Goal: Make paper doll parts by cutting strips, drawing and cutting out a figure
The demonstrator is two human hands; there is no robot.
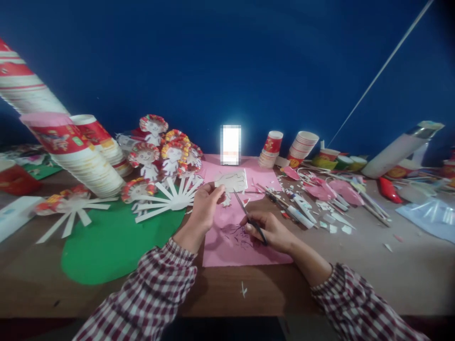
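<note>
My left hand [208, 202] pinches the left edge of a pale paper piece [231, 181] with a drawn outline, raised over a pink sheet [222, 253]. In my right hand [268, 229] is a pair of scissors [256, 226] with dark handles; the blades point up and left, close to the paper's lower edge. Whether the blades touch the paper I cannot tell. Beneath the held piece, part of another small pale cutout [225, 200] shows on the pink sheet. Dark scribbled marks cover the sheet's lower middle.
Stacked paper cups [85, 166] lean at the left beside several paper dolls [174, 151] and a green sheet [117, 255]. A fan of white strips [179, 202] lies near my left hand. Glue tubes [300, 217], paper scraps [334, 227] and pink pieces [344, 191] spread at right. A blurred bright screen [230, 144] stands behind.
</note>
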